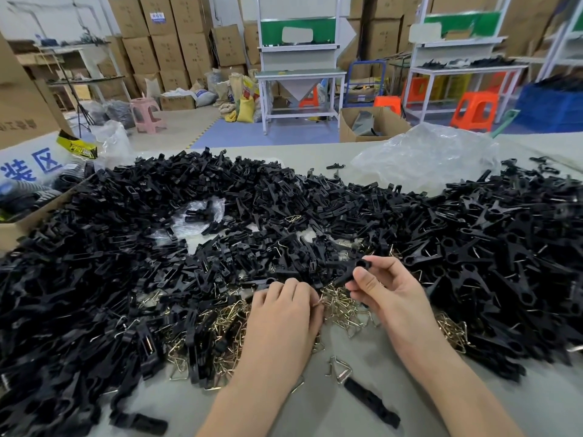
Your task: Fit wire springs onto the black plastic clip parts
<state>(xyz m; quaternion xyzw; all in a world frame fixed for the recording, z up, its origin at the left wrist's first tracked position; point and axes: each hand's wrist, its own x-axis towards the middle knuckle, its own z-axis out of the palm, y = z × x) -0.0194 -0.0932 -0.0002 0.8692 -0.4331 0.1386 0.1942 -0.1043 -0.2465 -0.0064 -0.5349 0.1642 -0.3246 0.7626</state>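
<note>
We logged black plastic clip parts (110, 247) heaped across the grey table (315, 405). Left hand (284, 313), fingers curled, pinched a brass-coloured wire spring (321, 302) at the edge of the loose spring pile (344, 309). Right hand (386, 288) gripped one black plastic clip part (355, 269) just above that pile.
</note>
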